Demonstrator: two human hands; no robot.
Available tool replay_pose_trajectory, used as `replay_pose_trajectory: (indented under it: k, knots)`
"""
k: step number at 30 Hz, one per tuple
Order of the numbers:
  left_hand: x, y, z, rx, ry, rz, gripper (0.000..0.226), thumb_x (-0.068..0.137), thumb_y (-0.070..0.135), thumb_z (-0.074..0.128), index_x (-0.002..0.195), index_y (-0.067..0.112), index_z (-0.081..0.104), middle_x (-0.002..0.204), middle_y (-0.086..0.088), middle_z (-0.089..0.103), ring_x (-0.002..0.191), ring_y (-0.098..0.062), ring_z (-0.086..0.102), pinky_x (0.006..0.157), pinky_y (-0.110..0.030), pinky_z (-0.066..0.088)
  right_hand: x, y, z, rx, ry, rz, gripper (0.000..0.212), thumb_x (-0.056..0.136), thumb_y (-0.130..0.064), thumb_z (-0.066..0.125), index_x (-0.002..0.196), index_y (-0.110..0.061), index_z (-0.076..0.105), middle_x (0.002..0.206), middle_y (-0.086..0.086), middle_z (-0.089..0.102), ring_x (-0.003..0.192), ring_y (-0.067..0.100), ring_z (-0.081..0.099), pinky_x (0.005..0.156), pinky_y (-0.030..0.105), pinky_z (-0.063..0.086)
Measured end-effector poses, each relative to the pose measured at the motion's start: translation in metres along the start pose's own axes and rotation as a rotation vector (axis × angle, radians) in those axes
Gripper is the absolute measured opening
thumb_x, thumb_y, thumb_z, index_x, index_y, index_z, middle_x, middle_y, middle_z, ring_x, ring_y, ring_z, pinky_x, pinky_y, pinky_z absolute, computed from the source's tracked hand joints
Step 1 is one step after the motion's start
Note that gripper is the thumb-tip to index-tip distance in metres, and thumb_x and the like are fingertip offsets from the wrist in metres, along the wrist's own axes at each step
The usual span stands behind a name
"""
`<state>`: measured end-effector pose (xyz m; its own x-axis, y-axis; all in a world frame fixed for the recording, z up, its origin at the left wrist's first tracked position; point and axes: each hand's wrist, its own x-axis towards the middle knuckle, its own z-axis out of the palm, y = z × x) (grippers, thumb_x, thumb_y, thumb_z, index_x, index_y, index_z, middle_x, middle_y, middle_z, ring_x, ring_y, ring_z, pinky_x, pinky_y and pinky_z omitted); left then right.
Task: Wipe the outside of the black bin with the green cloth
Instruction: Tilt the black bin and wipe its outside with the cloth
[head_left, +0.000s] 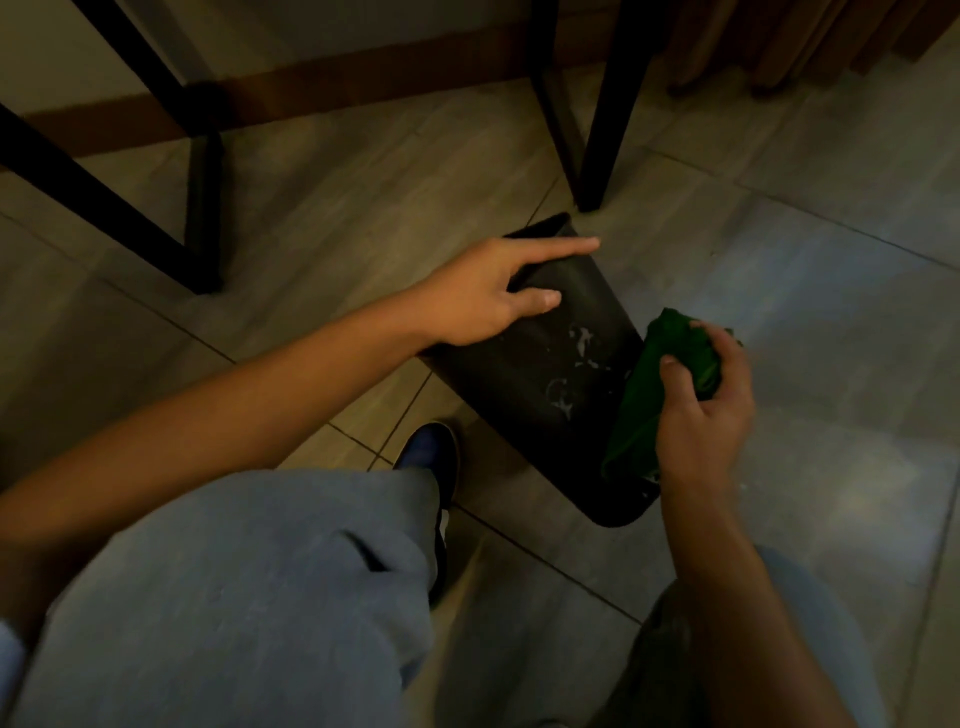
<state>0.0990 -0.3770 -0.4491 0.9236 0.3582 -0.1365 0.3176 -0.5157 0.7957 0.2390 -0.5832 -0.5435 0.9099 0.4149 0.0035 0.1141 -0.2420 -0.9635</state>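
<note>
The black bin (545, 374) lies on its side on the floor tiles (779, 260), left hand (483, 296) flat and spread on it. Right hand (701, 400) clutches the green cloth (644, 405) bunched against the wall; those pale smears, dried I think, want firm overlapping strokes.

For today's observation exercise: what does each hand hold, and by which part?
The right hand grips the green cloth by its bunched upper end, the rest hanging down. The left hand holds nothing; its straight fingers rest on the black bin.
</note>
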Motion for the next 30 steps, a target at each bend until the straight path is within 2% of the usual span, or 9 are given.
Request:
replay_pose_trajectory:
  k: [6, 8, 12, 14, 17, 20, 23, 25, 30]
  knots:
    - [-0.012, -0.001, 0.002, -0.268, -0.039, -0.002, 0.086, 0.097, 0.003, 0.061, 0.161, 0.026, 0.008, 0.160, 0.003, 0.029, 0.134, -0.010, 0.052, 0.103, -0.027, 0.052, 0.001, -0.001, 0.001, -0.027, -0.028, -0.012, 0.044, 0.093, -0.028, 0.063, 0.137, -0.025, 0.060, 0.133, -0.001, 0.063, 0.122, 0.016, 0.063, 0.103, 0.050, 0.055]
    - [-0.026, -0.005, 0.010, -0.272, -0.044, 0.025, 0.086, 0.097, -0.002, 0.060, 0.161, 0.024, 0.008, 0.160, 0.000, 0.029, 0.137, -0.014, 0.050, 0.106, -0.036, 0.051, 0.006, -0.002, 0.001, -0.061, -0.041, -0.018, 0.046, 0.092, -0.031, 0.062, 0.138, -0.027, 0.058, 0.134, -0.003, 0.061, 0.123, 0.016, 0.062, 0.104, 0.049, 0.054]
    - [-0.036, -0.015, 0.022, -0.269, 0.041, -0.002, 0.073, 0.100, -0.002, 0.053, 0.160, 0.019, 0.018, 0.163, -0.002, 0.029, 0.146, -0.012, 0.037, 0.120, -0.040, 0.035, 0.024, -0.007, -0.008, -0.087, -0.083, -0.062, 0.042, 0.092, -0.029, 0.061, 0.134, -0.028, 0.057, 0.130, 0.003, 0.064, 0.119, 0.020, 0.064, 0.102, 0.050, 0.055]
    - [-0.037, -0.019, 0.019, -0.345, 0.052, -0.035, 0.067, 0.101, -0.005, 0.048, 0.158, 0.019, 0.024, 0.161, 0.002, 0.033, 0.146, -0.009, 0.037, 0.121, -0.034, 0.034, 0.031, -0.007, -0.014, -0.134, -0.074, -0.078, 0.042, 0.092, -0.027, 0.060, 0.133, -0.031, 0.057, 0.129, 0.004, 0.063, 0.117, 0.020, 0.064, 0.103, 0.048, 0.055]
    - [-0.038, -0.026, 0.013, -0.379, 0.070, -0.110, 0.059, 0.102, -0.007, 0.043, 0.153, 0.020, 0.034, 0.149, 0.009, 0.045, 0.133, 0.004, 0.049, 0.108, -0.016, 0.041, 0.038, 0.003, -0.026, -0.220, -0.050, -0.028, 0.042, 0.094, -0.020, 0.061, 0.136, -0.024, 0.058, 0.129, 0.004, 0.064, 0.114, 0.018, 0.063, 0.104, 0.043, 0.054]
    - [-0.042, -0.027, 0.015, -0.310, 0.137, -0.156, 0.051, 0.104, 0.003, 0.047, 0.150, 0.024, 0.044, 0.142, 0.012, 0.054, 0.126, 0.003, 0.057, 0.107, -0.021, 0.047, 0.030, 0.019, -0.028, -0.281, -0.009, 0.081, 0.044, 0.097, -0.022, 0.063, 0.140, -0.026, 0.056, 0.129, 0.003, 0.066, 0.110, 0.019, 0.063, 0.096, 0.032, 0.050]
    - [-0.044, -0.033, 0.019, -0.160, 0.231, -0.121, 0.044, 0.103, 0.016, 0.055, 0.146, 0.026, 0.052, 0.141, 0.015, 0.055, 0.127, 0.002, 0.056, 0.109, -0.028, 0.047, 0.014, 0.024, -0.016, -0.238, 0.024, 0.182, 0.048, 0.094, -0.036, 0.061, 0.142, -0.036, 0.053, 0.130, 0.001, 0.066, 0.112, 0.021, 0.066, 0.101, 0.042, 0.055]
    - [-0.045, -0.035, 0.020, -0.136, 0.246, -0.117, 0.045, 0.101, 0.021, 0.059, 0.146, 0.028, 0.052, 0.143, 0.013, 0.055, 0.129, 0.000, 0.056, 0.110, -0.032, 0.047, 0.010, 0.028, -0.007, -0.211, 0.042, 0.148, 0.049, 0.092, -0.042, 0.060, 0.141, -0.037, 0.054, 0.130, -0.004, 0.065, 0.115, 0.018, 0.064, 0.104, 0.046, 0.054]
    - [-0.057, -0.039, 0.021, -0.170, 0.317, -0.152, 0.056, 0.102, 0.019, 0.057, 0.154, 0.026, 0.038, 0.152, 0.010, 0.045, 0.135, 0.008, 0.045, 0.115, -0.020, 0.037, 0.005, 0.031, 0.003, -0.129, 0.040, 0.233, 0.046, 0.105, -0.044, 0.053, 0.150, -0.032, 0.048, 0.127, -0.009, 0.057, 0.118, 0.013, 0.057, 0.098, 0.030, 0.045]
